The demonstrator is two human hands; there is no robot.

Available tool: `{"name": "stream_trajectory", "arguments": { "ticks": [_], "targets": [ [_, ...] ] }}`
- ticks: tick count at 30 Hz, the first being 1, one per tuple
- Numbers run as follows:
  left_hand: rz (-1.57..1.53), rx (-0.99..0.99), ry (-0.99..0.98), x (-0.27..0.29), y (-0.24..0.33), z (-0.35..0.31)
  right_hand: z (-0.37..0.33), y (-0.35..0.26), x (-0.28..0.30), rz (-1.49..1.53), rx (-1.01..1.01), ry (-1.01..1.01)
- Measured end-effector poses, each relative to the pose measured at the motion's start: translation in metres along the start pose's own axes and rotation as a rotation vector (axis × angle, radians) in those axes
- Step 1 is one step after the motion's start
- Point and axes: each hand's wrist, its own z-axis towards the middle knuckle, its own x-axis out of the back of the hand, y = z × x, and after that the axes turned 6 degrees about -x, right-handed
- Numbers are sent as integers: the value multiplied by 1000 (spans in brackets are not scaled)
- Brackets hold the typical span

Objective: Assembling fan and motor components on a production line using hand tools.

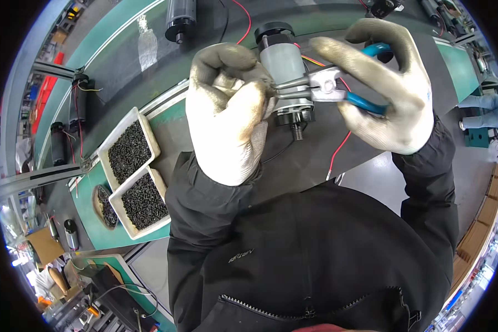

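The right hand (406, 105) grasps the pliers (326, 87), fingers around their blue handles. The left hand (227, 119) curls its fingertips at the plier tips — whether they pinch anything, I cannot tell. Behind both hands' fingers lies a grey motor (284, 61); left of them, white trays (156, 148) of black pieces (130, 153).

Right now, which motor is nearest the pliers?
The grey motor between the left hand and right hand, partly behind the pliers; the other motors lie farther off.
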Motion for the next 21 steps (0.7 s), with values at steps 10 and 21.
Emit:
{"name": "stream_trajectory", "arguments": {
  "ticks": [10,21],
  "targets": [
    [233,-59,67,1,14,-8,5,-8,-5,-16,24,5],
    [1164,-192,-89,26,-29,60,-10,77,-83,453,-665,-80]
  ]
}}
